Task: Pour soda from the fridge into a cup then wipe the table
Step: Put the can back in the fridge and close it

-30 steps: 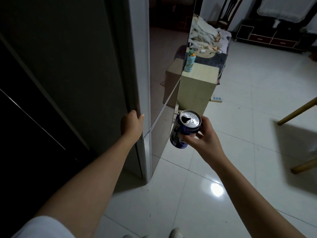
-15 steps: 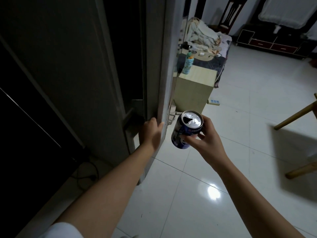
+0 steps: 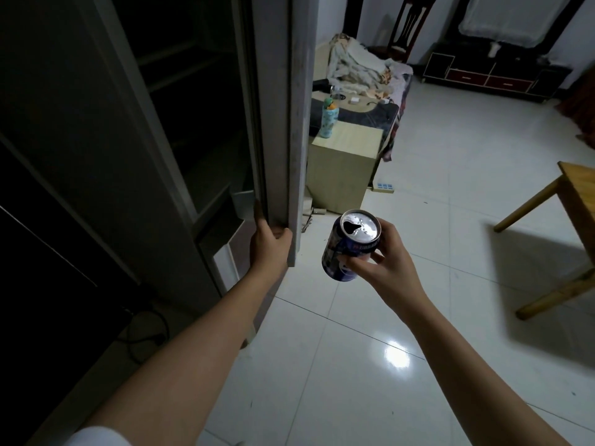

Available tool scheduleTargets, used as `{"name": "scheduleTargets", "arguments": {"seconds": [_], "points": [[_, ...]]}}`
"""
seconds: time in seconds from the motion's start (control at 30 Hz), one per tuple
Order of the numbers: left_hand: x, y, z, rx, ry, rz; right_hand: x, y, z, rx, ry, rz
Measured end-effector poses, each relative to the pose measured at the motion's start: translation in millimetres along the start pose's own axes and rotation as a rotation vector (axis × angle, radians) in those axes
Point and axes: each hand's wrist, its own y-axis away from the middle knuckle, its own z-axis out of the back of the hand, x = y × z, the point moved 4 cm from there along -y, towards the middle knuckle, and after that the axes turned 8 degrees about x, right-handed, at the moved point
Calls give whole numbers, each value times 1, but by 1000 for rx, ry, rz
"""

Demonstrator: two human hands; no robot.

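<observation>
The left hand (image 3: 269, 243) wraps the lower edge of the fridge door (image 3: 291, 123), which stands open on a dark interior, likely so it can be swung. The right hand (image 3: 383, 262) grips the opened soda can (image 3: 349, 246) in mid-air over the floor, beside the door. Its long axis stands near upright, top tipped slightly toward the camera, mouth up, presumably to avoid spilling.

Blue soda can (image 3: 351, 244), silver top, tab opening already open, held tilted in right hand (image 3: 383, 263) above white tile floor. Fridge door (image 3: 283, 123) grey, partly open, dark shelves inside; left hand (image 3: 269, 244) grips its lower edge.
</observation>
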Motion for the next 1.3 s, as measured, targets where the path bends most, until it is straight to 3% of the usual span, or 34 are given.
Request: {"name": "scheduleTargets", "arguments": {"seconds": [0.4,0.87,1.3], "points": [[1,-4,-11,-97,-162,-19,-12,7,30,24,-22,31],[-28,6,-84,56,-77,-118,-38,18,85,-33,-27,17],[-67,-19,-208,163,-312,-268,-83,2,171,-249,-23,-92]]}}
